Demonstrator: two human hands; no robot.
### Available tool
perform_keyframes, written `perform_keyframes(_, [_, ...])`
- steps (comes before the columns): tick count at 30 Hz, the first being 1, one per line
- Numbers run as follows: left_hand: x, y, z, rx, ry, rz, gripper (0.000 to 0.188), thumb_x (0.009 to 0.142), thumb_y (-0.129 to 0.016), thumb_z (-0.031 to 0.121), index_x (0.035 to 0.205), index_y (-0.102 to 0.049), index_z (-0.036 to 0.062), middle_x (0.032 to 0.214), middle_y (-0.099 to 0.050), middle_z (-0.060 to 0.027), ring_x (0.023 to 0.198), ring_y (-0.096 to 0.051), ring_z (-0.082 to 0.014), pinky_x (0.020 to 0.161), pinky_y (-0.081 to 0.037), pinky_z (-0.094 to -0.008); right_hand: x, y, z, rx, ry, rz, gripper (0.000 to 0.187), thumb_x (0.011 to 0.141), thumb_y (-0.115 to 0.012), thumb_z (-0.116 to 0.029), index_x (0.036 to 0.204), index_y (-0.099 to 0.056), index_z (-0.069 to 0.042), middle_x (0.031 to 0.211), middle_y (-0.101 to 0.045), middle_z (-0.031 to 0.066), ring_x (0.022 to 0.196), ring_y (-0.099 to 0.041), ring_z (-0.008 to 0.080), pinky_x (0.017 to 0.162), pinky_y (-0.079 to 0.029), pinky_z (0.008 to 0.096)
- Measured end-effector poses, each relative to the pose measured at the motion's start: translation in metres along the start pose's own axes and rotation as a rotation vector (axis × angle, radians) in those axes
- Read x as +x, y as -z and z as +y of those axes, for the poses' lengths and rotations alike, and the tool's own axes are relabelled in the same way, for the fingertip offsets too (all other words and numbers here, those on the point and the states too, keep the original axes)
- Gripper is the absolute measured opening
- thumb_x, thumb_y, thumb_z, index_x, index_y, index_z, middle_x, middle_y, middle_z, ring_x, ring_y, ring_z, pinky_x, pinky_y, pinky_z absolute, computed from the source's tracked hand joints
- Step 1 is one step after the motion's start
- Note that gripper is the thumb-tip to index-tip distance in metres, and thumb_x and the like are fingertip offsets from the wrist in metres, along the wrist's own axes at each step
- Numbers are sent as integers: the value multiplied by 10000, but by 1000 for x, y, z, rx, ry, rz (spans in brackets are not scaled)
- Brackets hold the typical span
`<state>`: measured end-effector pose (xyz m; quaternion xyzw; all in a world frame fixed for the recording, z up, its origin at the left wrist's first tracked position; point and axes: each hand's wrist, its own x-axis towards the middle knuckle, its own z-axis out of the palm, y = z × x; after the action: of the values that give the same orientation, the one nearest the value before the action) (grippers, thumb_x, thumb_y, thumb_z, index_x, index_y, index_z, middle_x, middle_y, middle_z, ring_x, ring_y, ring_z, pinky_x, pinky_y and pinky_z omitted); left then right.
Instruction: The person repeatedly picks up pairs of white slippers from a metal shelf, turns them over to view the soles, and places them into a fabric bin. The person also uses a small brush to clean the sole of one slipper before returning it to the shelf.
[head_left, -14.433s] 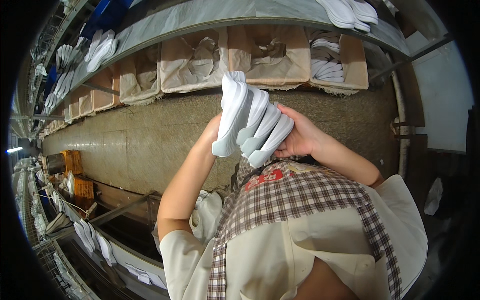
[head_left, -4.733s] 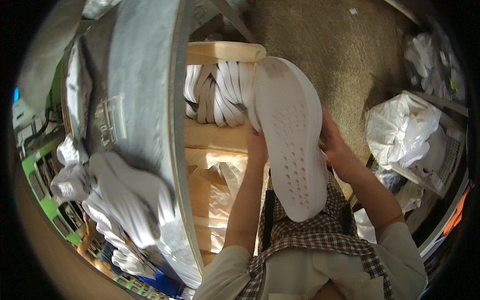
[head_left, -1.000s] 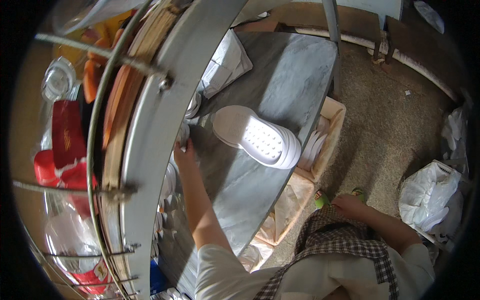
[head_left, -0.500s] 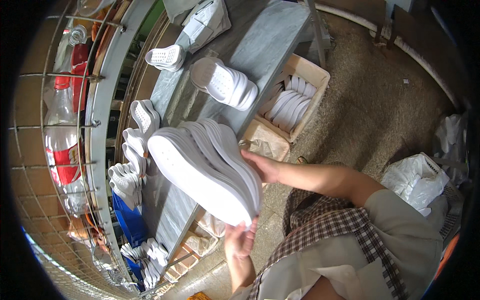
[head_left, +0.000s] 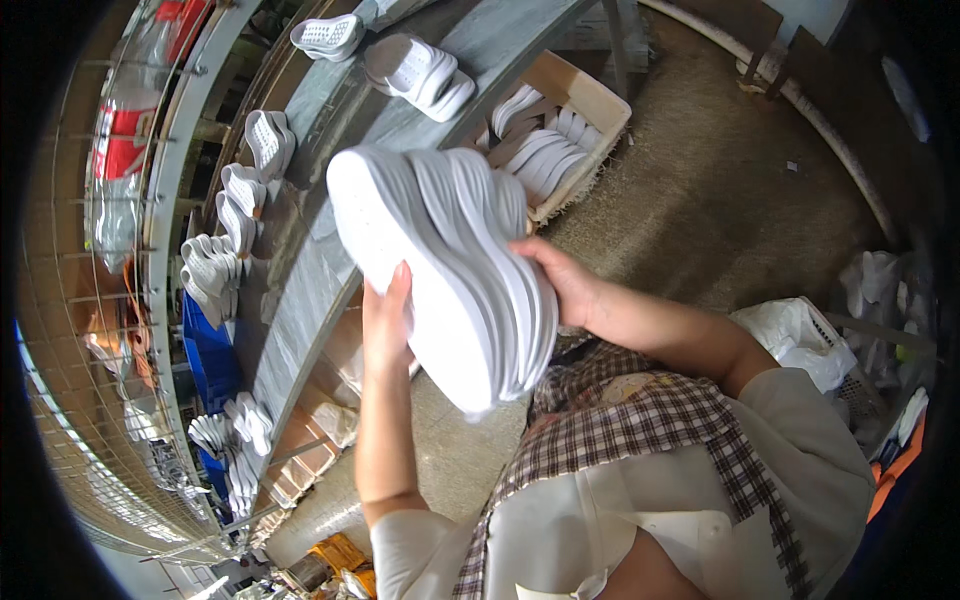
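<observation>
A thick stack of white shoe soles (head_left: 425,270), nested several deep, is held up in front of me, tilted. My left hand (head_left: 387,318) grips its left edge, thumb laid on the face of the front sole. On the other side my right hand (head_left: 562,284) closes around the edges of the stack; part of its fingers is hidden behind the soles. Beyond it, a short stack of white soles (head_left: 425,75) lies on the grey bench (head_left: 300,330), with a smaller stack (head_left: 328,37) further to the left.
Along the bench's left side stand more white soles (head_left: 268,142) and a blue bin (head_left: 208,350). A crate (head_left: 600,105) of white soles sits on the floor past the bench. Wire mesh (head_left: 75,250) rises at left; a plastic-lined basket (head_left: 795,335) is at right.
The stack has been raised and turned more upright. My left hand has shifted from its lower end to its left side. My view has turned, so the bench appears further up and left.
</observation>
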<state>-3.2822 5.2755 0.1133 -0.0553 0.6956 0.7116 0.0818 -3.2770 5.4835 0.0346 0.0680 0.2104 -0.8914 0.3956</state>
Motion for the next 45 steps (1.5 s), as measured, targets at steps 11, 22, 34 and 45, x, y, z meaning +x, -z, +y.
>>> perform_keyframes(11, [33, -3, -25, -312, 562, -280, 510, 906, -553, 310, 1262, -424, -32, 1130, -576, -192, 981, -606, -294, 848, -503, -421, -37, 14, 26, 247, -117, 53, 835, 692, -626, -651, 1316, -392, -149, 1312, -388, 121, 1181, -382, 328, 886, -365, 520])
perform_keyframes(22, [33, 8, -57, -428, 647, -330, 460, 924, -524, 288, 1231, -454, -48, 1131, -581, -186, 990, -604, -268, 861, -494, -396, -50, 19, 48, 313, -115, 124, 792, 756, -518, -695, 1270, -408, -102, 1230, -413, 169, 1045, -411, 283, 830, -417, 457])
perform_keyframes(34, [22, -1, -49, -448, 649, -355, 484, 920, -528, 287, 1261, -425, -40, 1182, -554, -191, 1060, -567, -282, 910, -466, -397, -56, 22, 48, 334, -121, 147, 783, 781, -494, -687, 1281, -391, -94, 1230, -405, 171, 1047, -404, 281, 852, -408, 459])
perform_keyframes(45, [16, -7, -46, -451, 641, -338, 495, 920, -527, 284, 1264, -417, -54, 1190, -548, -200, 1057, -570, -295, 910, -471, -399, -59, 22, 46, 332, -132, 159, 774, 775, -497, -689, 1273, -400, -104, 1205, -428, 174, 1022, -415, 286, 821, -417, 446])
